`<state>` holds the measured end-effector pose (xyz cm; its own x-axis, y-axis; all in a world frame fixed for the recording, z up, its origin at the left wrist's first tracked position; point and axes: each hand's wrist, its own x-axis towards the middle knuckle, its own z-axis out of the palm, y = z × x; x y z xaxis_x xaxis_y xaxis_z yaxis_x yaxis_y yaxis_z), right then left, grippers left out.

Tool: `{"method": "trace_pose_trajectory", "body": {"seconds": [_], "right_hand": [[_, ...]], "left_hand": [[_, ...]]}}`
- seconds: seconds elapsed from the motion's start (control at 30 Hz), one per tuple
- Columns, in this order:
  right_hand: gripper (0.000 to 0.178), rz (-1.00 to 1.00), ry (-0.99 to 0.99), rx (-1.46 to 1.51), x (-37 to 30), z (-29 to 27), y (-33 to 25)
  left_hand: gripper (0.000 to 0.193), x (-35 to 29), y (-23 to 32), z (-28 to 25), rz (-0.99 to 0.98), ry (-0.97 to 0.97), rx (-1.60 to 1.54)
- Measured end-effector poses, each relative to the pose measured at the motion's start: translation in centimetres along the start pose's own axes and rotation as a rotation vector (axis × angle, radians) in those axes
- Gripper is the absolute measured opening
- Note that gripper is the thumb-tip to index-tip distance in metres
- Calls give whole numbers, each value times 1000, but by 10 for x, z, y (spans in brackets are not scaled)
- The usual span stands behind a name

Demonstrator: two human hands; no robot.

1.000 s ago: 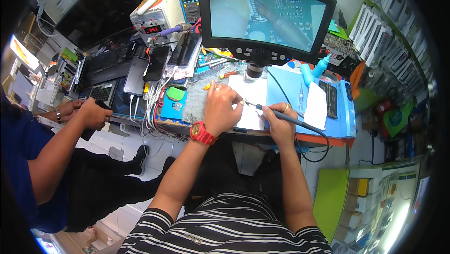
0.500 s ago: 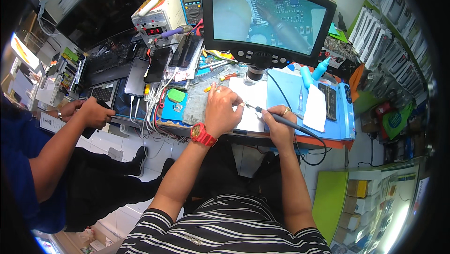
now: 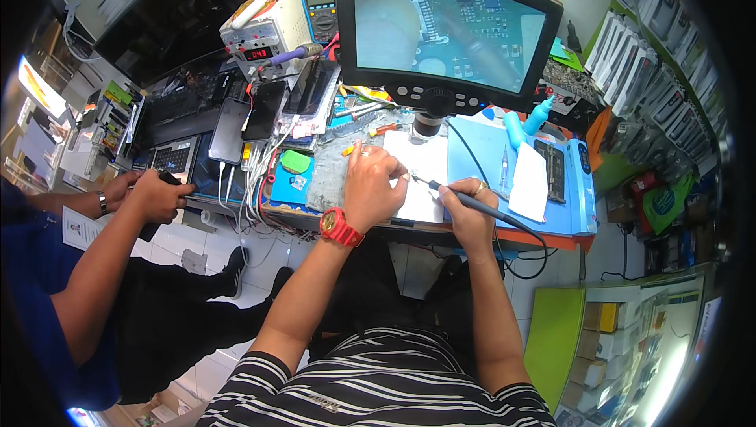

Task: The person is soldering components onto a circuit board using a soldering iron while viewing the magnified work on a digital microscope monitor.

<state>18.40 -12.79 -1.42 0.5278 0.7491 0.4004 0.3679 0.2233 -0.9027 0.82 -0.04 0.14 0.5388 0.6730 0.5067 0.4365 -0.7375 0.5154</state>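
At the centre of the frame, the person's right hand (image 3: 472,218) grasps a slim, black, pen-shaped tool (image 3: 490,207), its thin metal tip aimed left at a tiny pale piece (image 3: 412,176). That piece sits over a flat white sheet (image 3: 429,205), between the two hands. The left hand (image 3: 372,183) has thumb and forefinger drawn together right beside it; from here I cannot tell whether they grip it or only steady it. A chunky red wristwatch with a gold face (image 3: 339,226) circles the left wrist.

Upper centre, a black-framed screen (image 3: 449,37) above a silver lens tube (image 3: 428,125) shows an enlarged green circuit board, a rounded pale fingertip at its left and a blurred slanting shape.

Right of the sheet lies a smooth light-blue mat (image 3: 476,139), bearing a folded white paper (image 3: 529,187). To the left I see a bright green sponge (image 3: 295,161) near tangled white cables (image 3: 253,177). At the left edge, a co-worker's hands (image 3: 161,194) clasp a dark, flat device.
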Motion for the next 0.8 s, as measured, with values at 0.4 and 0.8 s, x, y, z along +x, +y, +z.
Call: {"method": "trace_pose_trajectory", "body": {"seconds": [0.4, 0.8], "right_hand": [[17, 53, -9, 5, 1, -1, -2], [18, 107, -9, 64, 0, -1, 8]], "left_hand": [[7, 1, 0, 0, -1, 0, -1], [7, 1, 0, 0, 4, -3, -5]]}}
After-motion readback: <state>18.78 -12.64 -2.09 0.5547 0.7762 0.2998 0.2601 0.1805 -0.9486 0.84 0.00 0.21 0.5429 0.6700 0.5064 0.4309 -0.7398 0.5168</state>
